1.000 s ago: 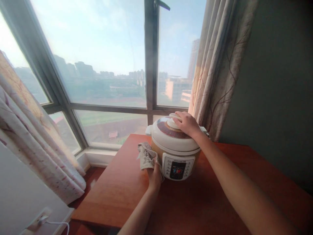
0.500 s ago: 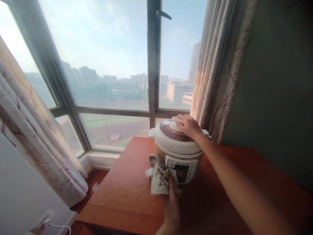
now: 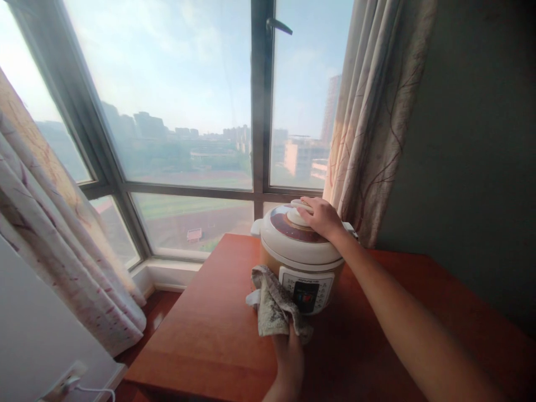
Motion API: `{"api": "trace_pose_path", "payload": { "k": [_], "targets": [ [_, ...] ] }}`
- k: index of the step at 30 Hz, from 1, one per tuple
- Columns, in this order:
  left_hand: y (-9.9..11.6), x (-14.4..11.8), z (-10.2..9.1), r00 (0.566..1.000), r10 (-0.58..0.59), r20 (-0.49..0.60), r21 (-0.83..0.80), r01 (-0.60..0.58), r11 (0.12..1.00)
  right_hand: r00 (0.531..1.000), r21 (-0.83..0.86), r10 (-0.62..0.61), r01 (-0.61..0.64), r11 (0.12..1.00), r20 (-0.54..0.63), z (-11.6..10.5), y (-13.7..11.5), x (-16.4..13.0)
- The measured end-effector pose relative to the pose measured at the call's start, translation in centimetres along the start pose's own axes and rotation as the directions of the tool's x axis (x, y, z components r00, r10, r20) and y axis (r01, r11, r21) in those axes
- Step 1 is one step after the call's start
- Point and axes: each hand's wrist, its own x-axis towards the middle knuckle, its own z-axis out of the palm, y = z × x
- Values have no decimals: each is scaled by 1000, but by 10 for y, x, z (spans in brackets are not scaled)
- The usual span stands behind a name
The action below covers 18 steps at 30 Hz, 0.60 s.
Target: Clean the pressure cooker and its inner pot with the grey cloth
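A white and gold electric pressure cooker [image 3: 301, 251] stands upright on the wooden table, its control panel [image 3: 310, 290] facing me. My right hand [image 3: 320, 216] rests over the knob [image 3: 298, 213] on the lid, fingers closed around its top. A grey-white, dark-stained cloth [image 3: 274, 304] is bunched in my left hand [image 3: 288, 352] at the cooker's lower left front. The cloth covers most of those fingers and lies against the cooker's side, beside a small white part [image 3: 252, 298] that sticks out there.
The reddish-brown table [image 3: 201, 335] has its left edge above a dark red floor. Large windows [image 3: 180, 111] rise behind it, with curtains [image 3: 368, 128] on both sides. At lower left a plug with a white cord [image 3: 94, 389] sits in a wall socket.
My left hand and the cloth have shifted slightly; the fingers are now more hidden under the cloth. My right hand stays on the lid knob. The whole view has moved a little.
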Motion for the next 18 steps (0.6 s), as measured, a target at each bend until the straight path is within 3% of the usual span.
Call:
{"api": "trace_pose_path", "payload": {
  "k": [5,9,12,15,18],
  "targets": [
    [19,42,2,989,138,-45,-33,-139,990,999,-25,41,-41,999,15,-2,-3,0],
    [41,89,5,947,320,-40,-67,-322,944,997,-64,77,-76,995,17,-3,-6,0],
    [58,114,10,943,327,-65,-105,-333,937,996,-81,82,-81,993,16,-4,-7,1],
    [62,115,15,947,294,-131,-78,-306,949,996,-87,86,-84,993,16,-4,-6,1],
    [53,92,17,906,390,-164,38,-389,920,995,-91,93,-90,992,23,-4,-6,1]
  ]
}}
